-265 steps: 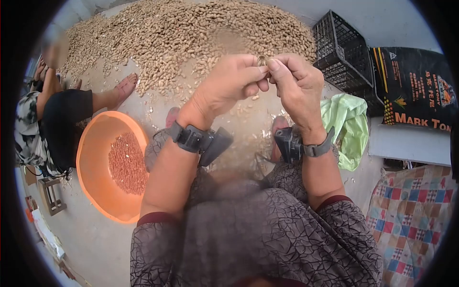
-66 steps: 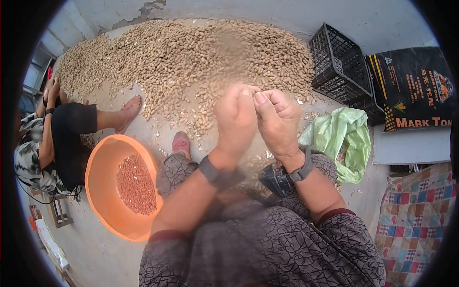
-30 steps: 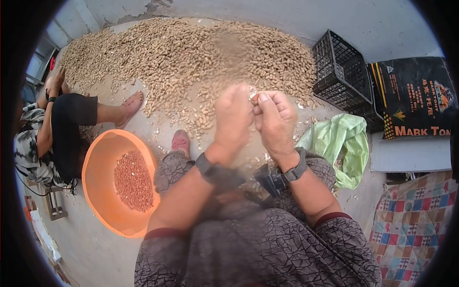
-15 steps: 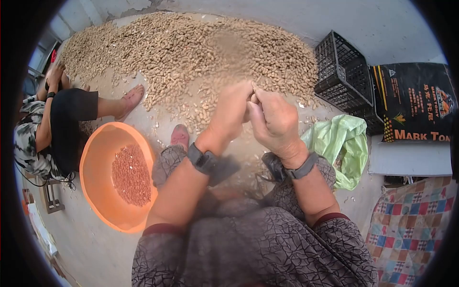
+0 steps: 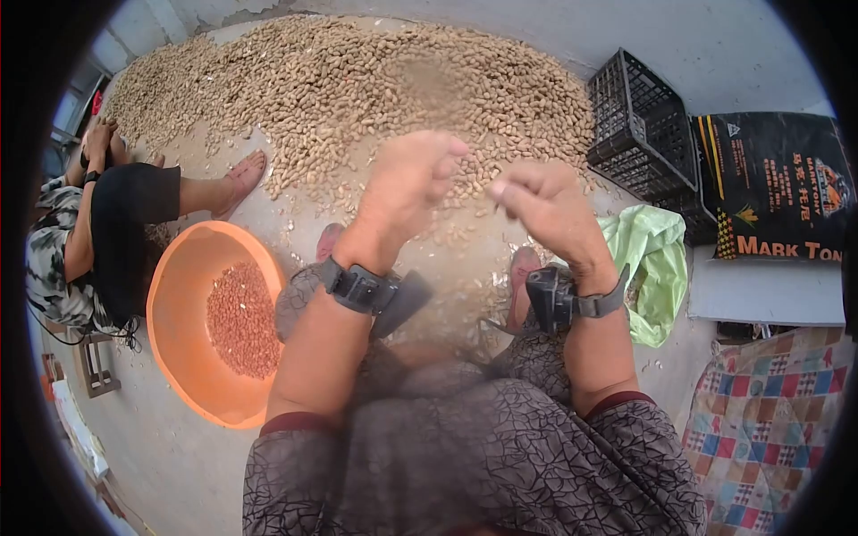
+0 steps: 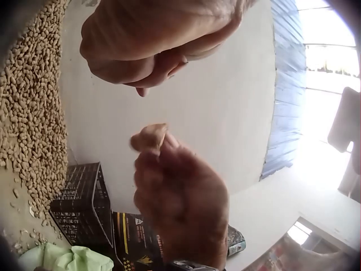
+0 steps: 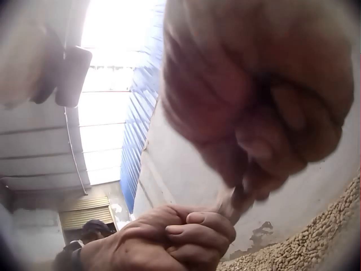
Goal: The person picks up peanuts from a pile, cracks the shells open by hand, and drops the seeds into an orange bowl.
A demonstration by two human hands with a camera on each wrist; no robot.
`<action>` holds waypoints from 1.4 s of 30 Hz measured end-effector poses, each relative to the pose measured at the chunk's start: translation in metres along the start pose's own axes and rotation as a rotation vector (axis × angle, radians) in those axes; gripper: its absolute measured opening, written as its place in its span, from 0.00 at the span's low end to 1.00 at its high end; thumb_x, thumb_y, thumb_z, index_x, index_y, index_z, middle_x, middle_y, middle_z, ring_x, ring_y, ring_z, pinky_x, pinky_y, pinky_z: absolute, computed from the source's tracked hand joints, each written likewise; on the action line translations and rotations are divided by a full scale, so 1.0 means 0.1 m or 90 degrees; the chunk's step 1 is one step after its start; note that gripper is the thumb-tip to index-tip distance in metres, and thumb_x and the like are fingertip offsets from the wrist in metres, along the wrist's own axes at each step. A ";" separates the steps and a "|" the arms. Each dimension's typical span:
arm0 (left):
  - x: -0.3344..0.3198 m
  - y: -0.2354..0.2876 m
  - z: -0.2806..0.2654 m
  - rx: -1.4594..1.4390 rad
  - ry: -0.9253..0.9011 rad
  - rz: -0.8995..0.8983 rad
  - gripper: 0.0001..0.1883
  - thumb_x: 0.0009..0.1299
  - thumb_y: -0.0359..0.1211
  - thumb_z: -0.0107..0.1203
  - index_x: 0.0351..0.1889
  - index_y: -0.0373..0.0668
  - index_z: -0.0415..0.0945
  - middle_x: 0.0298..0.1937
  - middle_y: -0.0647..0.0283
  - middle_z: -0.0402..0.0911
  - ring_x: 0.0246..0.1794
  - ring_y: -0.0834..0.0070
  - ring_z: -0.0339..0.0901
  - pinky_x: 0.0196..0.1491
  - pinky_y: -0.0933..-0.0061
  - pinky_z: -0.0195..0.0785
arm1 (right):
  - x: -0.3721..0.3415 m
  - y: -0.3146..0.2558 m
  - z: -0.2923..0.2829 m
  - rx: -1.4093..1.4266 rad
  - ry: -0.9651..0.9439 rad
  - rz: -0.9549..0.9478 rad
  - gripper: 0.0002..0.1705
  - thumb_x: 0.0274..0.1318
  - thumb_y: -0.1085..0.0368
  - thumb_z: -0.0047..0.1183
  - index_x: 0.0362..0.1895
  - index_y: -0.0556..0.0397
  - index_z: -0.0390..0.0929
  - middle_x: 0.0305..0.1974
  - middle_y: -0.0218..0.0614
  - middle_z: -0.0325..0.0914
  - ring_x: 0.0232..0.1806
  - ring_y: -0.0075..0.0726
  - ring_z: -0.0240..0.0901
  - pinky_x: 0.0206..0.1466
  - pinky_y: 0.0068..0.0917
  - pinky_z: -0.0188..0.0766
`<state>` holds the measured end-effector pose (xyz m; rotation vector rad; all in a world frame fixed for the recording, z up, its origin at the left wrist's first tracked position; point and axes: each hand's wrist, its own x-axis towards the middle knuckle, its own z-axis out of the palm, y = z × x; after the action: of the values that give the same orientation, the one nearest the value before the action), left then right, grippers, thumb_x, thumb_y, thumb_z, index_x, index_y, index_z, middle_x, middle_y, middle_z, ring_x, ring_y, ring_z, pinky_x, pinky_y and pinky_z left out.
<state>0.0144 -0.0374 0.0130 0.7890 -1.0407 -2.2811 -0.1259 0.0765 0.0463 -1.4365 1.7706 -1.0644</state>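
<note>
My left hand (image 5: pixel 402 192) is raised in front of the peanut pile (image 5: pixel 357 98), fingers curled inward. Its palm is hidden, and I cannot tell whether kernels lie inside. A little to the right, my right hand (image 5: pixel 559 214) pinches a small tan peanut between thumb and forefinger, blurred in the head view. In the left wrist view the peanut (image 6: pixel 153 135) shows at the right fingertips, below the left hand (image 6: pixel 152 45). The right wrist view has the right hand (image 7: pixel 259 96) close above the curled left hand (image 7: pixel 180 240). An orange basin (image 5: pixel 179 357) with shelled red peanut kernels (image 5: pixel 241 322) stands at the left.
A black plastic crate (image 5: pixel 643 134) stands beside the pile, with a black printed sack (image 5: pixel 778 179) to its right. A green bag (image 5: pixel 657 268) lies by the right knee. Another person (image 5: pixel 98 232) sits at the left. Shell bits litter the floor. A checked cloth (image 5: pixel 769 429) hangs at lower right.
Half a second ago the hands met at the fingertips; now they are apart, the left drawn up and left, the right moved right. Earlier, both hands worked a peanut together.
</note>
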 end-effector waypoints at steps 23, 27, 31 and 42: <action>-0.21 -0.11 0.32 0.191 -0.163 0.135 0.06 0.65 0.26 0.49 0.29 0.32 0.72 0.31 0.63 0.77 0.25 0.82 0.73 0.28 0.82 0.66 | 0.07 -0.01 0.15 0.351 0.066 0.242 0.29 0.63 0.44 0.33 0.36 0.59 0.72 0.21 0.31 0.70 0.15 0.19 0.63 0.15 0.14 0.57; -0.11 -0.12 0.17 0.127 -0.091 0.137 0.06 0.65 0.29 0.51 0.31 0.35 0.73 0.26 0.67 0.74 0.21 0.86 0.67 0.24 0.84 0.60 | 0.06 0.00 0.09 0.403 0.060 0.115 0.18 0.61 0.56 0.43 0.36 0.60 0.72 0.26 0.34 0.75 0.18 0.18 0.68 0.14 0.11 0.58; -0.10 -0.12 0.18 0.056 -0.067 0.148 0.07 0.66 0.31 0.51 0.32 0.36 0.75 0.22 0.70 0.71 0.20 0.87 0.63 0.23 0.85 0.56 | 0.03 -0.03 0.10 0.395 0.080 0.094 0.07 0.56 0.67 0.51 0.34 0.59 0.73 0.27 0.35 0.76 0.20 0.17 0.69 0.16 0.10 0.60; -0.10 -0.18 0.21 0.086 -0.100 0.154 0.12 0.72 0.36 0.43 0.37 0.37 0.72 0.20 0.68 0.72 0.15 0.88 0.60 0.17 0.90 0.51 | -0.01 -0.10 0.14 0.272 0.174 0.060 0.08 0.53 0.65 0.55 0.31 0.58 0.73 0.26 0.33 0.77 0.22 0.17 0.69 0.22 0.13 0.65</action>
<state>0.0037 -0.0095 0.0128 0.5083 -1.2984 -2.1086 -0.1094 0.0739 0.0481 -0.9752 1.6376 -1.5353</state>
